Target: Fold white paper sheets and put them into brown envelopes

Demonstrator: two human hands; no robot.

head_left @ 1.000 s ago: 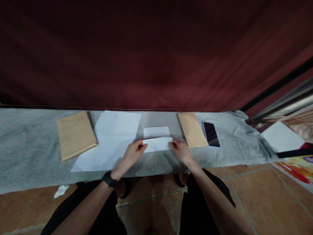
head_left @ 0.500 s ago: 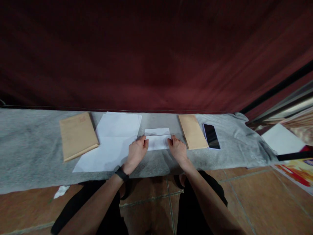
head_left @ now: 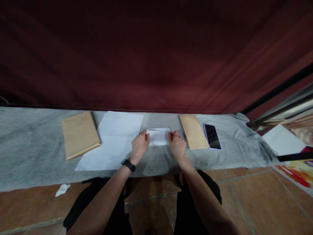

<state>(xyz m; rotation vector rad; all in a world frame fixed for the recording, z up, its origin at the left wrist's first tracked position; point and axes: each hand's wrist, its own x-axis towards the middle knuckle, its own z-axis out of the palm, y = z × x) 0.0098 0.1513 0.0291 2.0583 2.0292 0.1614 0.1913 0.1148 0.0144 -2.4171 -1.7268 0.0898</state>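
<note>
A folded sheet of white paper (head_left: pixel 158 137) lies between my hands on the grey cloth. Its upper flap has come up almost level with the far edge, where a thin strip of the layer beneath shows. My left hand (head_left: pixel 140 143) pinches the left edge of the paper, thumb on top. On the opposite edge my right hand (head_left: pixel 177 143) is closed in the same way. Larger white sheets (head_left: pixel 117 140) lie flat just left of my left hand. To the right of my right hand lies a narrow brown envelope (head_left: pixel 194 132).
A thick brown envelope (head_left: pixel 81 134) overlaps the white sheets at the left. A phone (head_left: pixel 212 136) lies beside the narrow envelope. The grey cloth (head_left: pixel 36 147) covers a long narrow surface, backed by a dark red curtain (head_left: pixel 156 65). A crumpled tissue (head_left: pixel 63 189) is on the tiled floor.
Both hands have moved slightly away from me, carrying the near flap of the folded paper further over the far part. Less of the far strip shows now.
</note>
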